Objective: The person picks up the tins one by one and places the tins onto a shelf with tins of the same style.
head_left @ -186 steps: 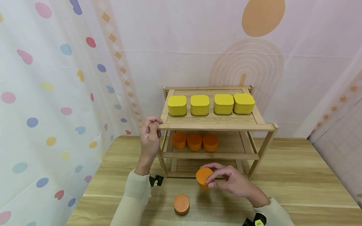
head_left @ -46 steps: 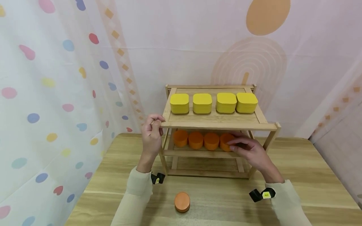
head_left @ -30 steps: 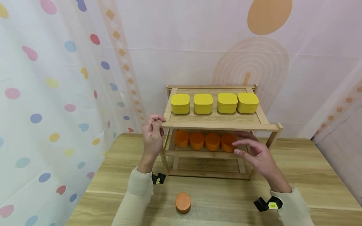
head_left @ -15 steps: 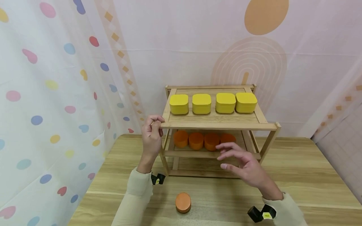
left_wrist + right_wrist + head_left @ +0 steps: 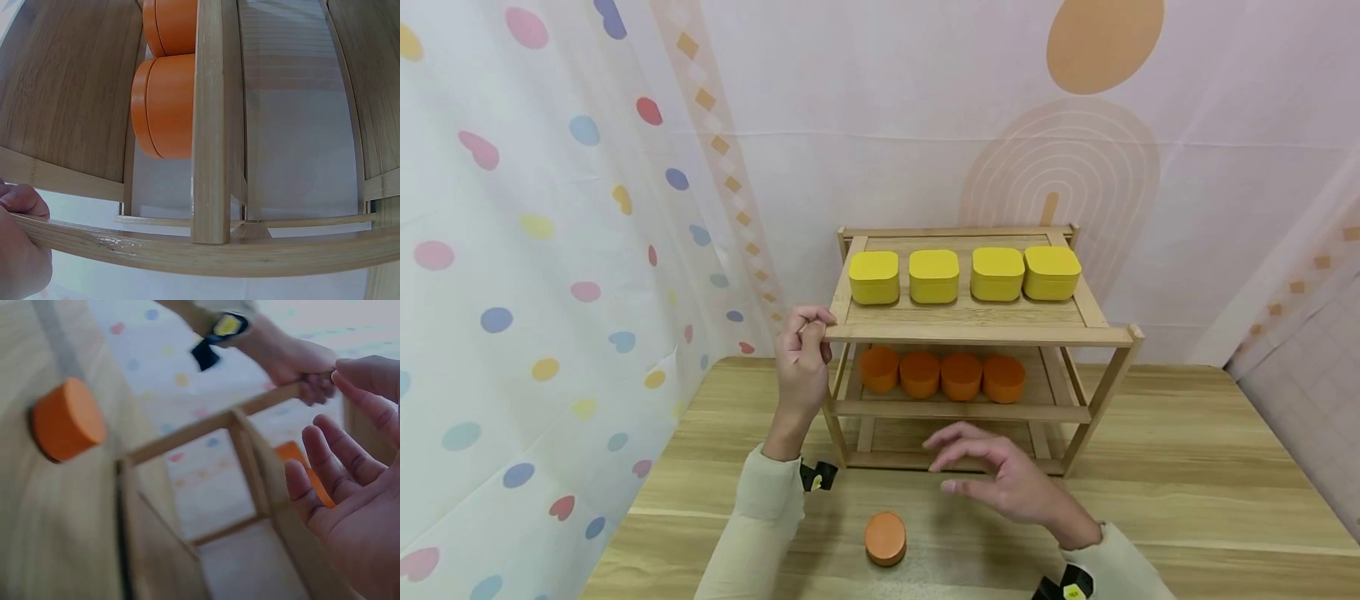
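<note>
My left hand (image 5: 802,367) grips the front left corner of a wooden three-tier rack (image 5: 970,335); in the left wrist view its fingers curl round the rail. My right hand (image 5: 1000,477) hovers in front of the bottom tier, fingers spread and holding nothing. Below and left of it, a round orange container (image 5: 886,538) stands on the table. Several like it, such as the rightmost orange container (image 5: 1003,379), stand in a row on the middle tier. Two orange containers (image 5: 169,106) show close up in the left wrist view. The right wrist view is blurred.
Several yellow square-cornered boxes, one of them the leftmost yellow box (image 5: 874,278), line the top tier. The rack stands on a wood-grain table (image 5: 1195,475). Behind it hangs a patterned curtain (image 5: 880,125). Wrist cameras sit on both arms.
My right hand set an orange container at the right end of the middle tier's row and let go. It then moved down and left towards the loose container. The left hand keeps its grip.
</note>
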Available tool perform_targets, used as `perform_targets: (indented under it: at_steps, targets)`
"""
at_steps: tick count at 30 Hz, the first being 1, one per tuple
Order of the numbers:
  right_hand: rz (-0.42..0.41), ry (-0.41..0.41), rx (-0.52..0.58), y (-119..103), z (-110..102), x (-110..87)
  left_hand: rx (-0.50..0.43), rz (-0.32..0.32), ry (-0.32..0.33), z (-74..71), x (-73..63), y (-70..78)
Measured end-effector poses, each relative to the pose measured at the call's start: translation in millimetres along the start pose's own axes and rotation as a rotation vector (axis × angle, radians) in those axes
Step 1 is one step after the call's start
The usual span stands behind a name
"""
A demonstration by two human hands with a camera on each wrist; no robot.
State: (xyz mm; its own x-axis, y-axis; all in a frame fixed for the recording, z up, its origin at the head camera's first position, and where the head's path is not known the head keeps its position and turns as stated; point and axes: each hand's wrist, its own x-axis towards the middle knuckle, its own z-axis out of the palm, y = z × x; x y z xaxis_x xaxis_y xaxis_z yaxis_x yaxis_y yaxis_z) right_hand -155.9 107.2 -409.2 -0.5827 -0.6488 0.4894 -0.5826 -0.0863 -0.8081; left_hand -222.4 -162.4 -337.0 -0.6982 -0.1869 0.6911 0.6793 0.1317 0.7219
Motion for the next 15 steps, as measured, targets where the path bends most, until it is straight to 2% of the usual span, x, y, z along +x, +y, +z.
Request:
perform_targets:
  at_steps: [8,15]
  targets:
    - [0.118,-0.104,0.138,27.9,32.6,-4.9,-0.011,0.000,-0.004,0.0,-0.5,-0.6]
    - [0.174,-0.154,0.203,40.8,44.7,-6.0,-0.032,-0.002,0.004,0.3,0.4,-0.8]
